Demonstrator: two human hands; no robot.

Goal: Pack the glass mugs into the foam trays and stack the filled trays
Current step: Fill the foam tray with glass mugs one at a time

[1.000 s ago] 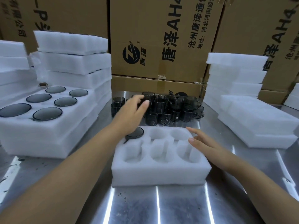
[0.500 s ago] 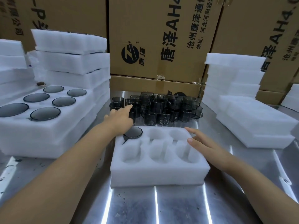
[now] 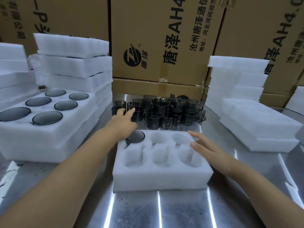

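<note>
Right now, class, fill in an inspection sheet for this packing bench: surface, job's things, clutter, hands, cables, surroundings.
Surface: shiny metal table, dark specks near the front.
Job's things: middle tray holds one mug in its far-left pocket, five pockets empty; loose mugs clustered behind it; filled tray of six on the left.
Clutter: small brown object on the left foam, too small to identify.
Hands: left hand reaches among the loose mugs, fingers straight; right hand rests open on the middle tray's right side.
Cables: nothing seen.
Surroundings: foam stacks on the right; printed cardboard boxes behind.
</note>
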